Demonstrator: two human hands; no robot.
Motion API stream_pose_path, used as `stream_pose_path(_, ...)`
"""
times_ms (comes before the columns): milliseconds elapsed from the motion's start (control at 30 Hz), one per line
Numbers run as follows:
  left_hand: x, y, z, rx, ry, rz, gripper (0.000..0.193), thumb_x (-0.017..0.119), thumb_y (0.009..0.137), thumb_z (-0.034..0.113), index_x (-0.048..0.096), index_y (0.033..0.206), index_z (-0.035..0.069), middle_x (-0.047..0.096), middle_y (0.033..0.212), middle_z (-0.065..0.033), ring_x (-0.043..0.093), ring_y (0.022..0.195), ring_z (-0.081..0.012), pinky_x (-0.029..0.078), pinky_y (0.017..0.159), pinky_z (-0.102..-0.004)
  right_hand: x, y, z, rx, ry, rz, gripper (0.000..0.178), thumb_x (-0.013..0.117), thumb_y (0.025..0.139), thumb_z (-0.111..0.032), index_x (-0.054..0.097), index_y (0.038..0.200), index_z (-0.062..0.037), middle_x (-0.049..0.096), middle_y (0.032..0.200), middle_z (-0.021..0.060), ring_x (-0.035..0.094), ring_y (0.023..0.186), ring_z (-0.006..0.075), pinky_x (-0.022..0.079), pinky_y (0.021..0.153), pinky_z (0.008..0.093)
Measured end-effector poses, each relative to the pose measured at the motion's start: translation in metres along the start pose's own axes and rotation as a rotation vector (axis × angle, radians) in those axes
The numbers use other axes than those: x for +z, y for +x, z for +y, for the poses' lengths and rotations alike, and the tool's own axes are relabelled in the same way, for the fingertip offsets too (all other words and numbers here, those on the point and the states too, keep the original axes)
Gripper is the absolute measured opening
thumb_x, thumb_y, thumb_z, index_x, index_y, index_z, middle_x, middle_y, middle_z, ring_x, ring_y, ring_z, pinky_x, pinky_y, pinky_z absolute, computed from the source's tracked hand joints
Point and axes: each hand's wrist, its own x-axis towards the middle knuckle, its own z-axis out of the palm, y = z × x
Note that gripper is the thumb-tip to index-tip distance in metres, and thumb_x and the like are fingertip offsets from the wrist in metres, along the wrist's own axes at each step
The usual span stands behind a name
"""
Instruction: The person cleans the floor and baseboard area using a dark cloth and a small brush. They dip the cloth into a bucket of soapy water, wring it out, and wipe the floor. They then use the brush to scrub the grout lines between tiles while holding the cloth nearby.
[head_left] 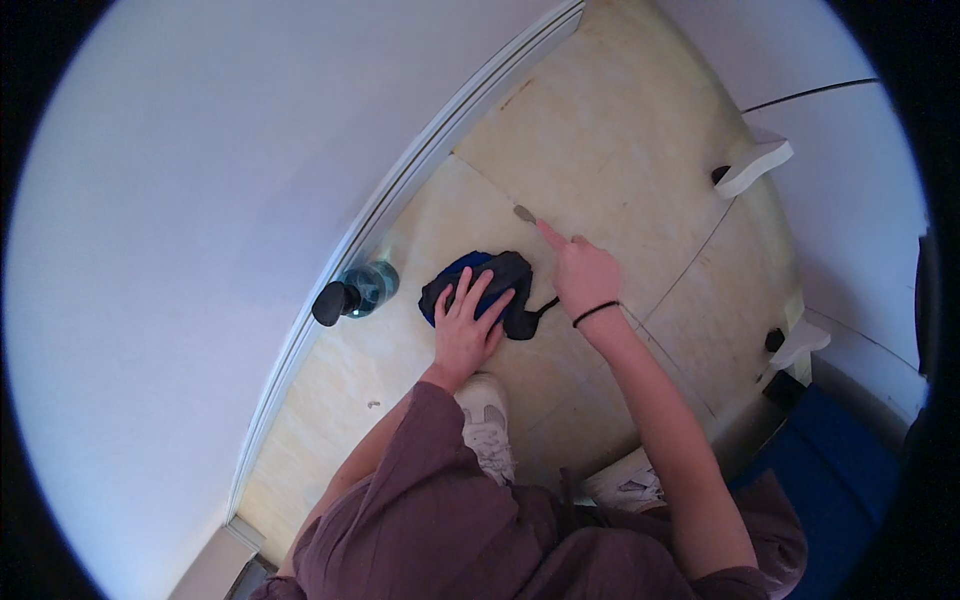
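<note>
My left hand (466, 325) lies with fingers spread on a bunched dark grey and blue cloth (515, 272) on the tiled floor. To its right, my right hand (586, 277) is closed around a small scraper (525, 214), index finger stretched along it. The scraper's flat grey blade points away from me, at or just above a floor joint; whether it touches is hard to tell. Its handle is hidden in my hand. Left of the cloth, beside the wall, stands a clear bluish spray bottle (372, 288) with a black top.
A white wall with a ridged skirting (455, 130) curves along the left. At the right, white feet (757, 165) support a pale panel. My shoes (486, 430) are close below the cloth. Something blue (835, 470) sits at the lower right. A small scrap (374, 404) lies on the floor.
</note>
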Motion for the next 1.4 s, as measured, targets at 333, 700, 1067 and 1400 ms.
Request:
stream_pose_path(333,-0.005,0.001,-0.001,0.002,-0.016,-0.033,0.058,0.072,0.074,0.015,0.06,0.13,0.026,0.04,0.148,-0.0099,0.034,0.14,-0.0347,0.026,0.109,-0.0523,-0.007,0.004,-0.007,-0.006,-0.006,0.02,0.062,0.057,0.078,-0.004,0.056,0.134,-0.0302,0.065,0.079,0.015,0.067,0.073,0.0327,0.054,0.064,0.0441)
stream_pose_path(700,-0.005,0.0,-0.001,0.001,0.008,-0.04,0.056,0.072,0.075,0.019,0.06,0.13,0.027,0.04,0.149,-0.0067,0.033,0.141,-0.0285,0.029,0.107,-0.0505,-0.008,0.018,-0.011,-0.013,-0.061,-0.018,0.063,0.056,0.078,-0.004,0.055,0.135,-0.0295,0.066,0.081,0.0161,0.067,0.078,0.0332,0.054,0.068,0.044)
stream_pose_path(1067,-0.004,0.002,-0.002,0.009,-0.032,-0.021,0.058,0.072,0.075,0.016,0.06,0.13,0.027,0.04,0.148,-0.009,0.034,0.14,-0.0349,0.028,0.108,-0.053,-0.001,0.025,-0.015,-0.046,-0.105,0.05,0.064,0.057,0.079,-0.005,0.053,0.136,-0.0337,0.065,0.078,0.0139,0.067,0.069,0.0313,0.054,0.061,0.0423)
stream_pose_path(1400,-0.005,0.001,-0.003,0.011,0.011,-0.037,0.058,0.073,0.075,0.02,0.059,0.13,0.027,0.04,0.149,-0.0066,0.034,0.141,-0.0287,0.029,0.107,-0.0504,0.031,0.042,0.0,-0.156,-0.077,0.215,0.067,0.054,0.085,-0.007,0.042,0.143,-0.0385,0.06,0.08,0.0096,0.064,0.061,0.0295,0.054,0.056,0.0413)
